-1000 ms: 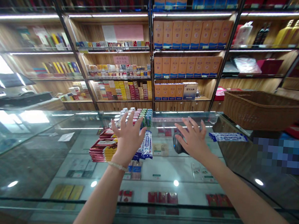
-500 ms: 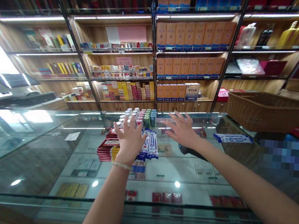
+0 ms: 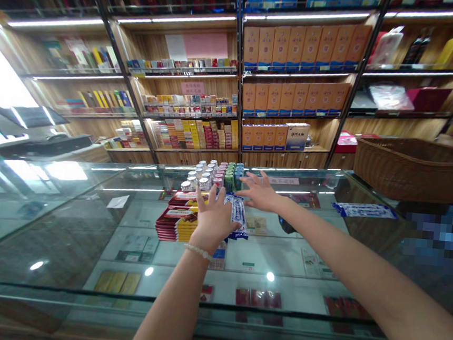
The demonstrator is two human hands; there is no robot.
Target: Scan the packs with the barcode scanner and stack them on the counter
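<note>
My left hand (image 3: pixel 213 219), a pale beaded bracelet on its wrist, has its fingers spread over the blue-and-white snack packets (image 3: pixel 238 218). It covers part of them, and I cannot tell whether it touches them. Just left of it lie stacked red-and-yellow flat packs (image 3: pixel 174 219). My right hand (image 3: pixel 260 191) is open too, its fingertips close to the right side of the blue and green tubes (image 3: pixel 234 177). White-capped containers (image 3: pixel 200 175) stand in rows beside those tubes. Neither hand holds anything that shows.
Everything rests on a glass display counter (image 3: pixel 121 282) with packs inside. A dark device (image 3: pixel 285 225) lies under my right forearm. Farther right are a long blue-and-white packet (image 3: pixel 365 210) and a wicker basket (image 3: pixel 412 173). Stocked shelves (image 3: pixel 191 116) stand behind.
My right hand has moved left, closer to the tubes and snack packets. My left hand has shifted slightly right, uncovering more of the red-and-yellow packs. The view has shifted a little.
</note>
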